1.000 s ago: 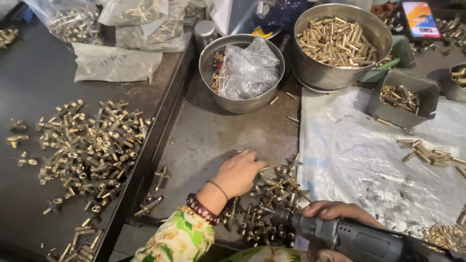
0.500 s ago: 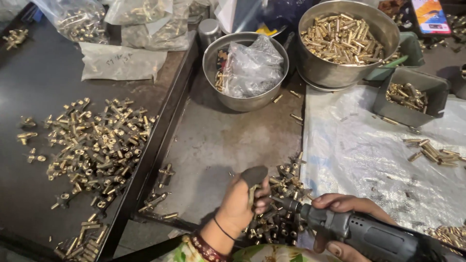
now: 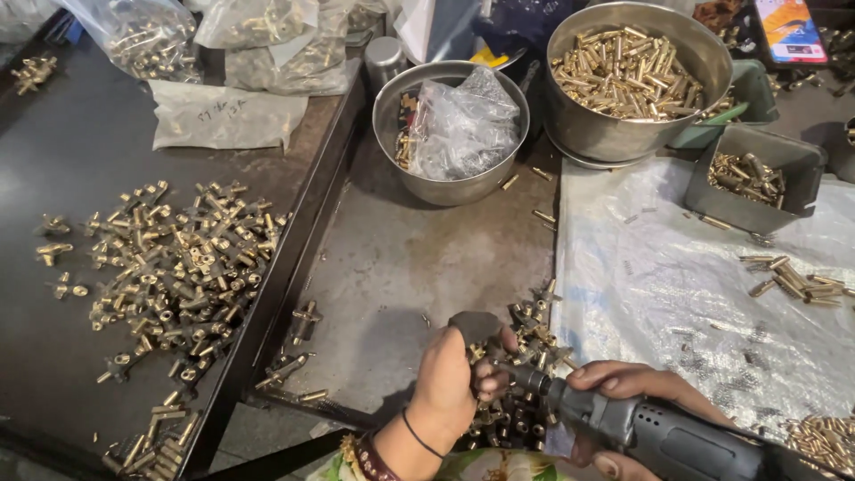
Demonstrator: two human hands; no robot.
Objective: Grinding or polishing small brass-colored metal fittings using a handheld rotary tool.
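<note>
Power driver (image 3: 659, 432): grey and black, ribbed body; long axis runs from the near right corner up and leftward, its thin bit tip pointing left at the left hand.
Right hand (image 3: 623, 387): wrapped closed around the driver's front barrel, thumb along the top.
Left hand (image 3: 450, 379): fingers curled shut, pinching a small dark fitting (image 3: 472, 328) at the fingertips, just at the driver's tip; a thin black band and beaded bracelet on the wrist.
Where the work sits: near centre, above a loose heap of brass-and-black fittings (image 3: 525, 374) on the grey metal tray (image 3: 401, 258).
Left dark tray (image 3: 80, 151): a wide scatter of assembled T-shaped brass pieces (image 3: 169, 267), shiny, with black parts.
Small steel bowl (image 3: 392, 107): far centre, round, holding a crumpled clear plastic bag (image 3: 463, 125) and a few brass bits.
Large steel bowl (image 3: 606, 134): far right of it, heaped with slim brass tubes (image 3: 623, 76).
Grey square bin (image 3: 704, 191): right, holding brass pins.
Plastic sheet (image 3: 659, 285): pale, wrinkled, right side, with stray brass pins.
Far left: clear bags (image 3: 151, 36) of brass parts.
</note>
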